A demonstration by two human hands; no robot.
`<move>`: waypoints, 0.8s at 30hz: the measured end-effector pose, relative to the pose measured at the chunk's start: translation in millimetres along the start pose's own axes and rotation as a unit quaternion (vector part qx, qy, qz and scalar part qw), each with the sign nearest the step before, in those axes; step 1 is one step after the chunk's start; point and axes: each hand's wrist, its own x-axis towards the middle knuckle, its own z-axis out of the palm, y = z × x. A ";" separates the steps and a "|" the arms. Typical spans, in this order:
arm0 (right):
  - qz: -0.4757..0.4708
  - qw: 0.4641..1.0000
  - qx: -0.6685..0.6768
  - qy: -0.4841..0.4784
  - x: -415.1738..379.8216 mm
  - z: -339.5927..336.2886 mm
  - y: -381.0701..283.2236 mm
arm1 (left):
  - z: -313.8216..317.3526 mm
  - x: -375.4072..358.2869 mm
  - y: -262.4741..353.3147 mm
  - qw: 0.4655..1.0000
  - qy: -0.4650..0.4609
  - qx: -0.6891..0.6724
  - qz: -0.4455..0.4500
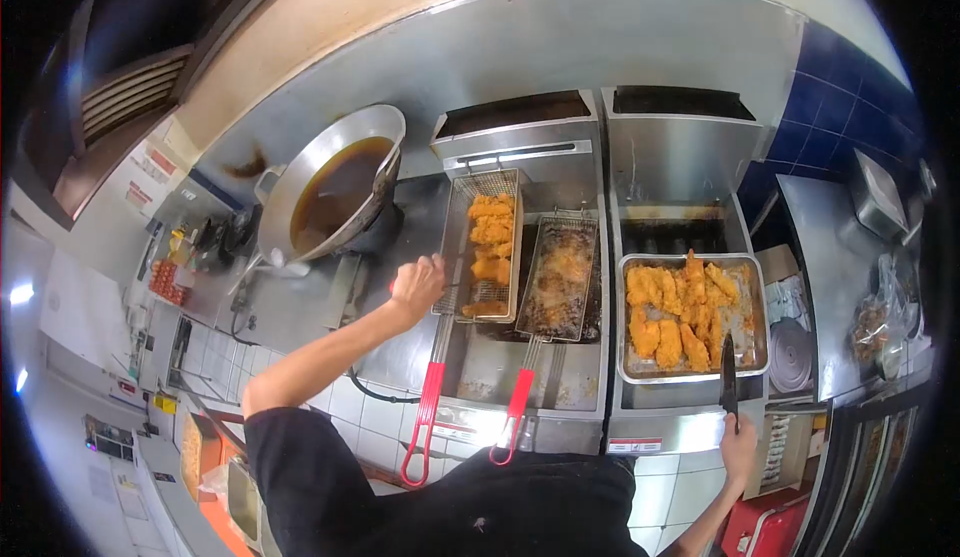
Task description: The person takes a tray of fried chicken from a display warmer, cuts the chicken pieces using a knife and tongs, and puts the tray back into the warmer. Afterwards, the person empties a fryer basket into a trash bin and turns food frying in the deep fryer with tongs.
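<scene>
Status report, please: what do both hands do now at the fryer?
Left hand touching the side of the left basket of fried chicken. Right hand gripping black tongs over the tray of chicken. Second basket alongside, untouched.

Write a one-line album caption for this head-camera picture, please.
At the fryer, the left hand touches a basket of fried chicken; the right hand holds tongs over a full tray.

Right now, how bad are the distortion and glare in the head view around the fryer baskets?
Head view: strong fisheye bend, black corners. Bright glare on the steel fryer front near the red basket handles. The left hand by the left basket and the tray of fried chicken are evenly lit and sharp enough; the left edge is blown out.
</scene>
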 end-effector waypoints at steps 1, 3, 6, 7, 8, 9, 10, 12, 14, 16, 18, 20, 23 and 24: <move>0.005 1.000 -0.009 -0.001 -1.3 0.2 -2.8 | 2.1 4.0 1.2 1.000 0.002 0.000 0.002; 0.003 1.000 -0.021 -0.001 6.4 9.3 13.0 | 12.2 7.4 6.7 0.999 -0.016 -0.022 -0.037; -0.005 0.999 -0.040 -0.011 28.2 23.6 28.6 | 25.0 18.1 4.1 0.998 0.062 0.005 0.003; -0.001 0.999 -0.042 -0.016 34.4 23.7 31.7 | 26.3 19.1 2.2 0.998 0.057 -0.001 -0.008; -0.011 0.999 -0.047 -0.017 39.6 20.8 30.6 | 23.9 23.4 -0.8 1.000 0.014 -0.006 0.016; -0.016 0.999 -0.041 -0.032 40.4 16.8 20.6 | 11.4 27.4 -4.6 0.999 -0.026 -0.011 0.042; -0.016 0.998 -0.033 -0.045 39.0 12.3 12.3 | -0.9 25.6 -16.2 0.997 -0.037 -0.038 0.051; -0.021 0.998 -0.025 -0.053 38.0 3.1 11.1 | 8.5 24.5 -38.7 0.995 -0.053 -0.075 0.050; -0.029 0.999 -0.012 -0.013 37.0 6.6 28.1 | -3.8 7.8 -49.6 0.993 -0.052 -0.089 0.050; -0.009 1.000 0.001 -0.013 30.5 -4.1 24.4 | -10.9 -6.8 -52.0 0.993 -0.061 -0.096 0.039; 0.007 0.999 0.005 -0.034 29.5 -10.6 27.4 | -9.2 -20.7 -45.2 0.991 -0.078 -0.108 0.017; -0.023 0.999 -0.022 -0.010 35.1 -13.6 32.8 | -4.1 -27.2 -37.6 0.991 -0.066 -0.119 -0.009; -0.044 0.999 -0.024 0.018 28.6 -24.9 13.7 | -7.4 -19.7 -12.2 0.993 -0.081 -0.078 -0.045; -0.050 0.998 -0.025 0.019 34.2 -25.2 16.9 | -5.4 -15.3 -3.7 0.992 -0.080 -0.079 -0.051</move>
